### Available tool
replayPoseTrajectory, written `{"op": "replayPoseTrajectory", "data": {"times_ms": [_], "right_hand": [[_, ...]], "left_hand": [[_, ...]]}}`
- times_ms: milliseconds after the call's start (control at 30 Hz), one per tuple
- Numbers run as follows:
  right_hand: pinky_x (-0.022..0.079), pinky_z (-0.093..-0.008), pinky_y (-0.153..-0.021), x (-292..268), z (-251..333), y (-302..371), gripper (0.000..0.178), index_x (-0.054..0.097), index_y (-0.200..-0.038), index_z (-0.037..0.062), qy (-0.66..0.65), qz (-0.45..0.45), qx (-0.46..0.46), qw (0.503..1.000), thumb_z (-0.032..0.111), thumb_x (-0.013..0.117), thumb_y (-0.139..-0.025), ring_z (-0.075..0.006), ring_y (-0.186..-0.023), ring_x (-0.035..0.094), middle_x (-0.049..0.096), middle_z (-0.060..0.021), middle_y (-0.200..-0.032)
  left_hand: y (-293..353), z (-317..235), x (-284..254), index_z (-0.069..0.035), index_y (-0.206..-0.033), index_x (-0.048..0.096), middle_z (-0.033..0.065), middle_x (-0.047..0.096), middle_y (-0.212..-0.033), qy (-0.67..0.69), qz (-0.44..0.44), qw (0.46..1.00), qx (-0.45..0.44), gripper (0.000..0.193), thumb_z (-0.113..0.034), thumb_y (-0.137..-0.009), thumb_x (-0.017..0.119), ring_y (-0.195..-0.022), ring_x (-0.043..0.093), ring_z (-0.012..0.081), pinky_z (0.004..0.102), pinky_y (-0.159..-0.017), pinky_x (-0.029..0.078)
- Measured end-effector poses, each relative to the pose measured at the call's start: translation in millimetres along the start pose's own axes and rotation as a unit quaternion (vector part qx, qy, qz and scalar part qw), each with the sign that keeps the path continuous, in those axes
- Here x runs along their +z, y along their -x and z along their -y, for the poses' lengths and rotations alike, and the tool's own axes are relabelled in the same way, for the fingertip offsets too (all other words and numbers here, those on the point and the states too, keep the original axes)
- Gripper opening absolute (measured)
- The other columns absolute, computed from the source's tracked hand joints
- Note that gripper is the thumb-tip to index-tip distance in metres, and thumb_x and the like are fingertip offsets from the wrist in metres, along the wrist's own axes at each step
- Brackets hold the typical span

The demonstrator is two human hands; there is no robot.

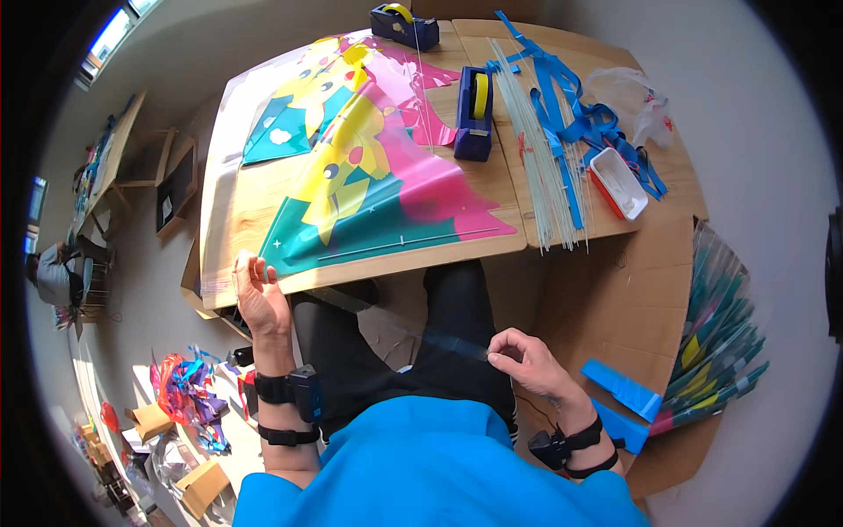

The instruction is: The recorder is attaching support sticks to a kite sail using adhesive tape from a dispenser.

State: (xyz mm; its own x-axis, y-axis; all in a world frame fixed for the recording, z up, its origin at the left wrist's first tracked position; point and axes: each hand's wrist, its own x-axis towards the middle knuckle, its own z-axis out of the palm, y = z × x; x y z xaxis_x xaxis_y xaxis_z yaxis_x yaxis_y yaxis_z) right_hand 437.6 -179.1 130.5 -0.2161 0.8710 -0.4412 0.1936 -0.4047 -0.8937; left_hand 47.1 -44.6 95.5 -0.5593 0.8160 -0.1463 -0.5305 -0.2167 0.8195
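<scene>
A colourful plastic kite sheet (pixel 369 167) with a yellow cartoon figure, pink and teal areas lies spread on the wooden table (pixel 263 211). A thin pale rod (pixel 413 240) lies across its near edge. My left hand (pixel 261 299) is raised at the table's front left edge, its fingertips pinched on the sheet's near-left corner. My right hand (pixel 529 362) hovers over my lap below the table edge, thumb and forefinger pinching a short strip of clear tape (pixel 452 344) that sticks out to the left.
A blue tape dispenser (pixel 474 110) with a yellow roll stands right of the sheet, and another dispenser (pixel 404 25) at the far edge. A bundle of thin rods (pixel 537 154), blue ribbons (pixel 575 110), a small white tray (pixel 619 182) and a plastic bag (pixel 634 92) lie at right. Folded kites (pixel 722 342) and blue strips (pixel 621 386) rest lower right.
</scene>
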Motion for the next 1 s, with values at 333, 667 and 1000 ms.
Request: {"op": "replayPoseTrajectory", "data": {"times_ms": [333,667,1000], "right_hand": [[0.048,-0.024,-0.072,32,19,-11,0.015,0.058,-0.093,0.0004,0.101,-0.007,0.06,0.993,0.008,0.066,-0.084,-0.0093,-0.077,0.057,0.06,-0.0024,-0.082],[0.042,-0.0202,-0.072,5,-14,11,0.01,0.061,-0.091,0.004,0.025,-0.038,0.096,0.994,0.009,0.065,-0.084,-0.0061,-0.076,0.053,0.057,0.0017,-0.08],[0.047,-0.0201,-0.075,3,-45,31,0.022,0.06,-0.102,0.0018,-0.017,-0.076,0.128,0.989,0.003,0.069,-0.081,-0.0072,-0.078,0.057,0.06,0.0002,-0.085]], "left_hand": [[79,6,-152,-0.013,-0.093,0.066,-0.0041,0.063,-0.083,-0.049,-0.18,0.975,-0.121,0.012,-0.024,-0.089,0.068,-0.078,0.057,0.0075,0.0239,-0.069,0.044],[115,22,-164,-0.013,-0.111,0.052,-0.0023,0.064,-0.091,-0.058,-0.091,0.975,-0.195,0.034,-0.017,-0.085,0.073,-0.083,0.058,0.0054,0.0197,-0.072,0.042],[131,13,-179,-0.013,-0.117,0.058,-0.0034,0.066,-0.099,-0.079,-0.01,0.976,-0.204,0.034,-0.026,-0.088,0.069,-0.088,0.056,0.0045,0.0205,-0.079,0.039]]}}
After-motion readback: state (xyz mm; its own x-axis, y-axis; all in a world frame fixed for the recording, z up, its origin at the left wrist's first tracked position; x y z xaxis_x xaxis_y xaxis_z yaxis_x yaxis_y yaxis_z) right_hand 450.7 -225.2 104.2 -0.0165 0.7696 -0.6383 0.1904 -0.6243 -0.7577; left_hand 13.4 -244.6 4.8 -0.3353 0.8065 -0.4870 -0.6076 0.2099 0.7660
